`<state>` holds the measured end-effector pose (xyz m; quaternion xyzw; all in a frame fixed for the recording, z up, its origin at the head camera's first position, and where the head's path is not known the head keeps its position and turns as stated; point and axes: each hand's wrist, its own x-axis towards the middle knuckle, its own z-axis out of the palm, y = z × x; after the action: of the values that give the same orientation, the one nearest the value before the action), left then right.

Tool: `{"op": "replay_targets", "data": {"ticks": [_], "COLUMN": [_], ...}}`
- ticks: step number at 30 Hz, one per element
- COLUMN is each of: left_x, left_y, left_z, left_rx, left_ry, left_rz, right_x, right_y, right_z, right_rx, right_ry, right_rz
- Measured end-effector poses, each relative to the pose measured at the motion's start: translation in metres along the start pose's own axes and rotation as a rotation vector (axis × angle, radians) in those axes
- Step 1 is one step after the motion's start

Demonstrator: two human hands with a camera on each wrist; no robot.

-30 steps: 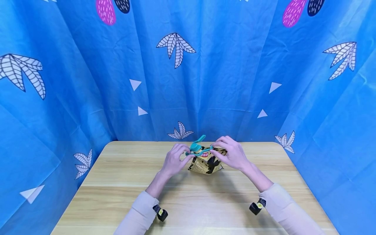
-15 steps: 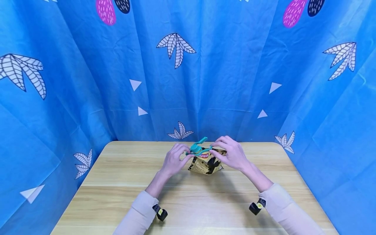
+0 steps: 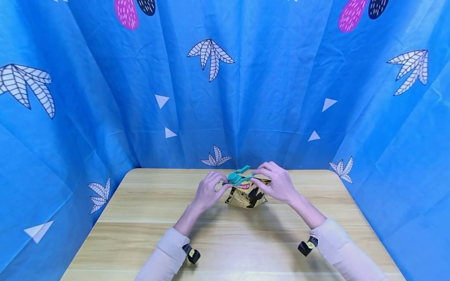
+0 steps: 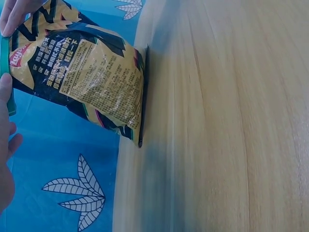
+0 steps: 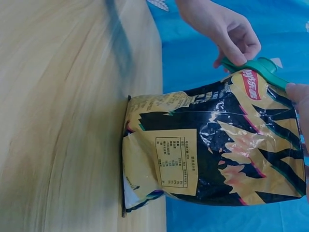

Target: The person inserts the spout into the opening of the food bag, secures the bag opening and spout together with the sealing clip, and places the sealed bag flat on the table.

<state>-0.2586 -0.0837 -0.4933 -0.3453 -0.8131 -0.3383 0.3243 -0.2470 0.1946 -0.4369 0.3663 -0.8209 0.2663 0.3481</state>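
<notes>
A gold and black chip bag (image 3: pixel 246 199) stands on the table near its far edge, its top up. Along its top lies a teal bag clip (image 3: pixel 234 178) with a round cap; one arm of the clip sticks up at an angle behind, apart from the lower bar. The left hand (image 3: pixel 208 190) pinches the clip's left end between thumb and fingers. At the other end, the right hand (image 3: pixel 275 181) pinches the clip's tip and the bag's top corner. In the right wrist view the bag (image 5: pixel 207 145) shows its printed panel, and the clip (image 5: pixel 258 66) crosses its top.
The light wooden table (image 3: pixel 225 242) carries the bag, with both forearms reaching over it. A blue patterned curtain (image 3: pixel 225 97) hangs close behind the table's far edge and along both sides. Black cameras are strapped to both wrists.
The raised arm of the teal clip has swung down toward the lower bar, its tip shifting right. Both hands and the bag have stayed nearly in place.
</notes>
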Motion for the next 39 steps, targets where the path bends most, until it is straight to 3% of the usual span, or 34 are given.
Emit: {"op": "replay_targets", "data": {"ticks": [10,16,27,39], "left_x": [0.001,0.0,0.0,0.004], "left_y": [0.002,0.0,0.001,-0.002], "left_z": [0.0,0.002,0.001,-0.001], "left_rx": [-0.003,-0.011,-0.018,-0.002], "left_ry": [-0.002,0.011,0.0,0.013], "left_rz": [0.004,0.007,-0.025,0.012], "right_x": [0.003,0.005,0.01,0.011], "right_y": [0.001,0.004,0.004,0.008], "right_z": [-0.001,-0.004,-0.007,-0.004], "right_rx": [-0.014,-0.026,-0.029,-0.059], "right_ry": [0.011,-0.005,-0.123,-0.268], "right_rz": [-0.002,0.043,0.122,0.173]}}
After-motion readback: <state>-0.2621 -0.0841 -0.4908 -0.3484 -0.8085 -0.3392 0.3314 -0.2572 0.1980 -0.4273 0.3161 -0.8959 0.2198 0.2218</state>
